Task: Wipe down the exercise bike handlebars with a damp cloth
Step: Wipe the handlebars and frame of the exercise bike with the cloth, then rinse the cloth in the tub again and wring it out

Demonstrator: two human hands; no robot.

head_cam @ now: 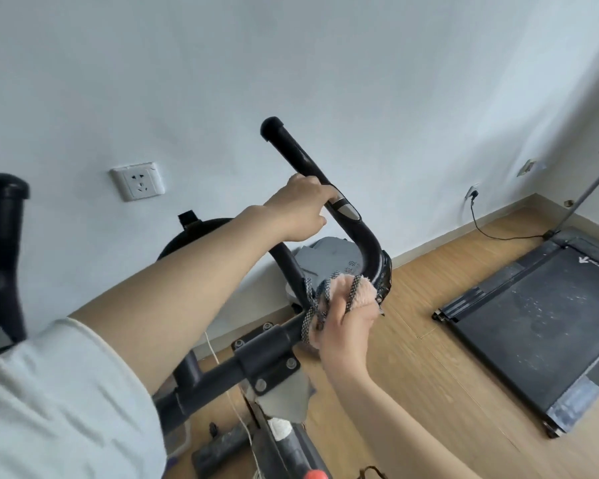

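Note:
The black right handlebar (296,152) of the exercise bike rises toward the wall and bends down to a clamp (267,357) at the stem. My left hand (300,209) grips its upright part just above a silver sensor pad (346,209). My right hand (343,326) holds a pink cloth with a dark checkered edge (358,288), pressed against the bar's lower bend. The left handlebar end (2,216) stands blurred at the far left.
A white wall with a socket (138,181) is close behind the bike. A grey bin (329,261) sits under the bar. On the wooden floor at right lies a black treadmill (533,326) with a cable to a wall plug (472,195).

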